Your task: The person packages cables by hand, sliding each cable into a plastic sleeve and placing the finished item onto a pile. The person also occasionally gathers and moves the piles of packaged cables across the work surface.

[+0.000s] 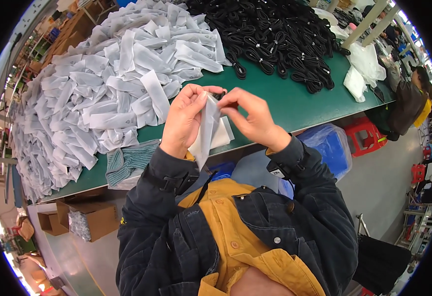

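My left hand [182, 118] grips a frosted plastic bag [209, 127] near its mouth, thumb on the near side. The bag hangs slanting down over the table's front edge. At the mouth a short piece of black cable [219, 95] shows between my two hands; the rest of it is hidden. My right hand [256, 117] is closed, its thumb and fingers pinched at the bag's upper right edge. Below the hands, partly behind the bag, lies a small stack of white flat bags [223, 133].
Filled frosted bags [97, 93] form a large heap at left. Coiled black cables [275, 34] pile up at the back right of the green table [319, 109]. A striped knitted cloth [129, 160] lies by the front edge. Below stand a blue bin [327, 148], red stool [365, 135] and cardboard box [100, 222].
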Demonstrator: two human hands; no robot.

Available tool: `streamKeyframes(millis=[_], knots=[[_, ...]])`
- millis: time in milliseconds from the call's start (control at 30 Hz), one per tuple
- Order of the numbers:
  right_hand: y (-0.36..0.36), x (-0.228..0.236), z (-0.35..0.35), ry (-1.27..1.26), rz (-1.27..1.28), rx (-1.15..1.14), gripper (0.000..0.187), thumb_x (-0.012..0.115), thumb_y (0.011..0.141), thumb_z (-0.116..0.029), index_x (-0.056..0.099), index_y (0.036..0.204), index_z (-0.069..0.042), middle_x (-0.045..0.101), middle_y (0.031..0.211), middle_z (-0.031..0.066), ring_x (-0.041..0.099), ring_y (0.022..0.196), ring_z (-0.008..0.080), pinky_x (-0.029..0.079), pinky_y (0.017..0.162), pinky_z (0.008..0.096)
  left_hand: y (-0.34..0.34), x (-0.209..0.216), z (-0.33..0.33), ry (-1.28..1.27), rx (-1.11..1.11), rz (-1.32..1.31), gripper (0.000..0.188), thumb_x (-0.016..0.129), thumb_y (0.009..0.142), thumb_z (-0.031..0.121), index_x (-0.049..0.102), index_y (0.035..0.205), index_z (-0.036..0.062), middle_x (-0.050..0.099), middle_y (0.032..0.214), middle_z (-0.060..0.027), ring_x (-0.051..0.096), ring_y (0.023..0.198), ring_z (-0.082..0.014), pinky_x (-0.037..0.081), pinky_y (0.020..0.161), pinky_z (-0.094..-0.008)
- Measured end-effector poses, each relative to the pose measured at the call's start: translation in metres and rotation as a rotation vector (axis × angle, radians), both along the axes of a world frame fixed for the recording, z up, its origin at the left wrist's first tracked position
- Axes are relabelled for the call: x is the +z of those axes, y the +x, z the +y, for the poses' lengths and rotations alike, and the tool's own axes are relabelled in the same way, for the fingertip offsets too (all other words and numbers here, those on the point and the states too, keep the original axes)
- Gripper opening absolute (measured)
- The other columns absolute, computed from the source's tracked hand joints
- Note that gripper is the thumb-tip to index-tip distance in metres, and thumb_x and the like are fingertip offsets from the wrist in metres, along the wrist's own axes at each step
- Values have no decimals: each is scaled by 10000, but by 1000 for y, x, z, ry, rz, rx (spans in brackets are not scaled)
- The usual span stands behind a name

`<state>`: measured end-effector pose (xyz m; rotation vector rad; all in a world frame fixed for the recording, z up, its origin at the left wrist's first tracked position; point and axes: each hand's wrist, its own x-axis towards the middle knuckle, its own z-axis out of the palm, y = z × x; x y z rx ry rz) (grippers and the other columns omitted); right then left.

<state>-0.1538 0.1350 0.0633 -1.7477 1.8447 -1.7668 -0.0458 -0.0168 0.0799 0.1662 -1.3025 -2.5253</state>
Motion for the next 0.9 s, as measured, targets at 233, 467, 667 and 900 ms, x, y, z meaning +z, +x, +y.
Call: streamKeyframes(millis=[233, 467, 667, 900], knots=[[-21, 15, -12, -20, 34, -65, 152, 596, 877, 91, 628, 1002, 11, 620, 958, 99, 630, 843, 163, 506, 714, 262, -18, -19, -27, -249, 108, 76, 76, 574, 993, 138, 524, 975, 83, 603, 907, -13, 594, 861, -106, 465, 767, -247], [-19, 23, -37, -86, 215, -88, 174, 597, 875, 78, 645, 1026, 6, 609, 1018, 97, 634, 874, 180, 506, 703, 266, 25, 8, -139, -1420, 721, -37, 312, 629, 937, 152, 570, 1220, 37, 602, 1164, -171, 576, 1079, -301, 463, 920, -388], [-25, -22, -15, 206, 120, -60, 198, 626, 870, 54, 646, 1054, -17, 588, 1063, 86, 626, 892, 184, 512, 721, 279, 185, -34, -102, -1864, 449, -531, 542, 730, 845, 200, 544, 1348, 120, 441, 1417, -208, 405, 1309, -426, 370, 1061, -512], [-18, -28, -41, 366, 201, -76, 221, 657, 873, -12, 643, 1092, -37, 570, 1058, 93, 613, 911, 214, 516, 740, 327, 212, -100, -92, -1924, 230, -819, 715, 668, 898, 261, 338, 1533, 279, 243, 1582, -189, 151, 1482, -416, 172, 1098, -701]])
